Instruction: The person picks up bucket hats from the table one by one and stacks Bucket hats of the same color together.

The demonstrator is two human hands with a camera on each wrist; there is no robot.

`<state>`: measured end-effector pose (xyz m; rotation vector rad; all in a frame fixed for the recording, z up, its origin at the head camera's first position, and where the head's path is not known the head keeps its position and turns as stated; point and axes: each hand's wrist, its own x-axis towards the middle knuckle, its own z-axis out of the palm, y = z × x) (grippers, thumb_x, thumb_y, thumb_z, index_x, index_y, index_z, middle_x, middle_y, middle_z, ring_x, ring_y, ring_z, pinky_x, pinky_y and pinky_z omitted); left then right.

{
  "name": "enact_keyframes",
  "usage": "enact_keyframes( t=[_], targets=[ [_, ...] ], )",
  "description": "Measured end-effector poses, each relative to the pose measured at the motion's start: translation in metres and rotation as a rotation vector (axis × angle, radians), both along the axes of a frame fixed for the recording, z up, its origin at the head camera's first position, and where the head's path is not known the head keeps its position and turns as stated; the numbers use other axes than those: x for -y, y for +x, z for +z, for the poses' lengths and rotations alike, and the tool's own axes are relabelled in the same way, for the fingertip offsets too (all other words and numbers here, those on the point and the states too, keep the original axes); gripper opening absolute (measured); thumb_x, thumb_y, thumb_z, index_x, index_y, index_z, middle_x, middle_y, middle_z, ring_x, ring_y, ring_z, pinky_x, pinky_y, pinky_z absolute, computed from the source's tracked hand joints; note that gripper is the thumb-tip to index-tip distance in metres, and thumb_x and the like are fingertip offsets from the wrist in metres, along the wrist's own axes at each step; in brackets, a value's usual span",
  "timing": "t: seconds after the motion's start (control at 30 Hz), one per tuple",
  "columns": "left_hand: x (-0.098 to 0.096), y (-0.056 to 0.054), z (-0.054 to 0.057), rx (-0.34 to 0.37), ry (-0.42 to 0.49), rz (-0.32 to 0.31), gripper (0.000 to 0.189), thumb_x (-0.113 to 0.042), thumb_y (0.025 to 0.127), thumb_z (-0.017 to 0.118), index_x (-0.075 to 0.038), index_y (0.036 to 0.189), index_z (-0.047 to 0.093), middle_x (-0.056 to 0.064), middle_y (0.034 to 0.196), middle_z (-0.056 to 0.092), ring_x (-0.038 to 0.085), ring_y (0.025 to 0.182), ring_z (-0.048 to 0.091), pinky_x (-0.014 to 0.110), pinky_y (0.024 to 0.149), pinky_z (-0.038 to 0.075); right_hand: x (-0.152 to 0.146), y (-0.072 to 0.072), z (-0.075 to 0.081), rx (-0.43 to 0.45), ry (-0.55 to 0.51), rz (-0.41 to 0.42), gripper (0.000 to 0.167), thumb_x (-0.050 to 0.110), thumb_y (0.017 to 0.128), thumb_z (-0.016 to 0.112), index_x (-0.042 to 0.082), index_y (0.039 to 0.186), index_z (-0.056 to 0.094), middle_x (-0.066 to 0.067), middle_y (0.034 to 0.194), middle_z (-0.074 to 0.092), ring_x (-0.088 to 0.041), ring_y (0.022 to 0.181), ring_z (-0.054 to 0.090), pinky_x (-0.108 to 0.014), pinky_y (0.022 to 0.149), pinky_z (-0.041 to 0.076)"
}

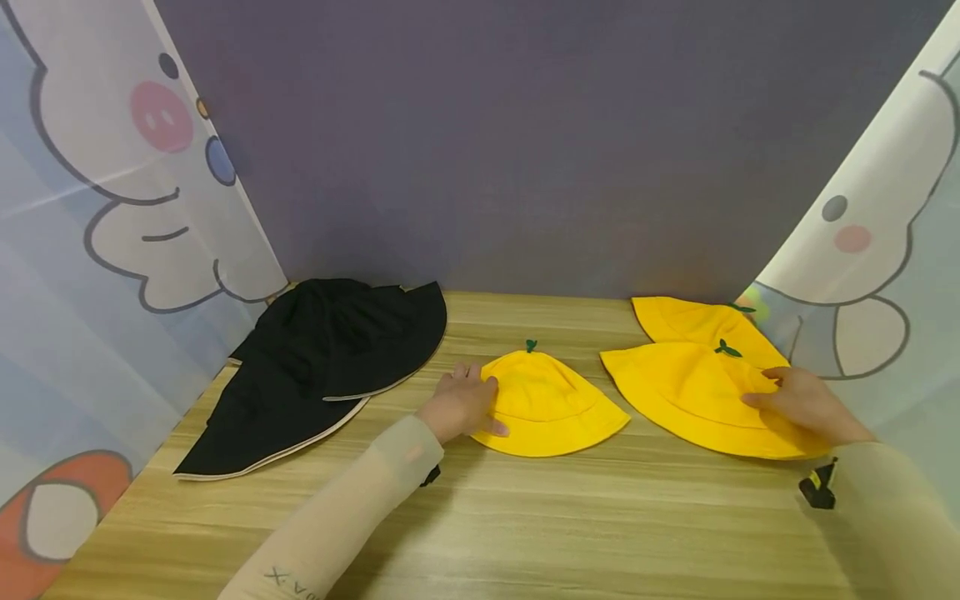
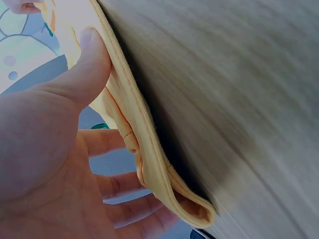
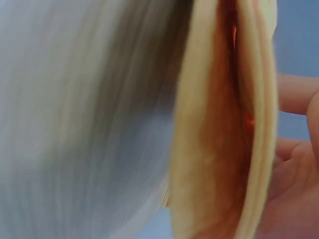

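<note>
A small yellow bucket hat (image 1: 547, 404) with a green sprout on top lies in the middle of the wooden table. My left hand (image 1: 461, 404) is at its left side, thumb on the brim; in the left wrist view the other fingers (image 2: 114, 184) reach out fairly straight along the hat's far side. To the right, a second yellow hat (image 1: 675, 392) overlaps a third yellow hat (image 1: 675, 317) behind it. My right hand (image 1: 806, 404) pinches the front one near its right side. In the right wrist view its brim (image 3: 259, 129) gapes, showing the inside.
Black hats (image 1: 300, 358) with pale brim edging lie overlapped at the left of the table (image 1: 525, 517). A dark grey panel (image 1: 540, 150) stands along the back. Cartoon-printed curtains (image 1: 90, 292) hang at both sides.
</note>
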<state>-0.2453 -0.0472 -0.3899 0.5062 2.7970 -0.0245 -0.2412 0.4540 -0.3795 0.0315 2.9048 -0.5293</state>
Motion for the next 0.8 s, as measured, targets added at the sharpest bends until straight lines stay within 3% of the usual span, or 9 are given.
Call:
enact_keyframes(
  t=[0.1,0.2,0.47,0.57,0.73,0.8],
  targets=[
    [0.000,0.001,-0.002,0.001,0.002,-0.009,0.084,-0.066,0.085,0.069,-0.016,0.149,0.050,0.008,0.115,0.044,0.026,0.105,0.039,0.040,0.091,0.039,0.004,-0.001,0.001,0.090,-0.040,-0.048,0.104,0.059,0.094,0.064,-0.031,0.135,0.030,-0.050,0.133,0.035,-0.059,0.112,0.043,-0.068,0.095,0.039],
    [-0.001,0.000,-0.002,-0.012,-0.002,-0.019,0.084,-0.067,0.084,0.070,-0.017,0.147,0.051,0.008,0.118,0.046,0.026,0.106,0.042,0.041,0.092,0.041,0.007,-0.002,0.001,0.126,-0.071,-0.064,0.106,0.061,0.094,0.063,-0.030,0.136,0.025,-0.048,0.133,0.034,-0.053,0.109,0.044,-0.066,0.094,0.039],
    [-0.010,0.000,0.011,-0.045,-0.046,-0.036,0.077,-0.064,0.081,0.076,-0.014,0.138,0.060,0.011,0.122,0.057,0.030,0.110,0.053,0.045,0.099,0.045,0.021,-0.005,-0.001,-0.010,-0.071,0.004,0.096,0.052,0.097,0.064,-0.027,0.137,0.027,-0.050,0.133,0.036,-0.060,0.114,0.045,-0.066,0.091,0.042],
    [-0.017,0.002,0.021,-0.045,-0.101,-0.028,0.072,-0.061,0.079,0.080,-0.014,0.131,0.065,0.010,0.122,0.063,0.029,0.114,0.056,0.045,0.100,0.046,0.024,-0.007,0.000,-0.038,-0.066,0.003,0.094,0.051,0.098,0.063,-0.027,0.137,0.028,-0.050,0.133,0.037,-0.061,0.114,0.044,-0.067,0.091,0.042],
    [-0.038,0.000,0.036,0.016,-0.316,0.002,0.071,-0.062,0.079,0.080,-0.019,0.134,0.066,0.001,0.126,0.068,0.024,0.115,0.061,0.044,0.099,0.049,0.029,-0.009,0.002,-0.057,-0.059,0.004,0.093,0.052,0.097,0.064,-0.025,0.138,0.031,-0.050,0.134,0.037,-0.061,0.116,0.043,-0.068,0.093,0.041],
    [-0.047,-0.001,0.041,0.019,-0.358,-0.007,0.070,-0.064,0.081,0.077,-0.021,0.135,0.065,-0.001,0.127,0.068,0.022,0.115,0.062,0.044,0.099,0.050,0.031,-0.009,0.003,-0.059,-0.061,0.016,0.093,0.052,0.097,0.065,-0.024,0.138,0.032,-0.049,0.134,0.038,-0.061,0.117,0.043,-0.068,0.093,0.041]
  ],
)
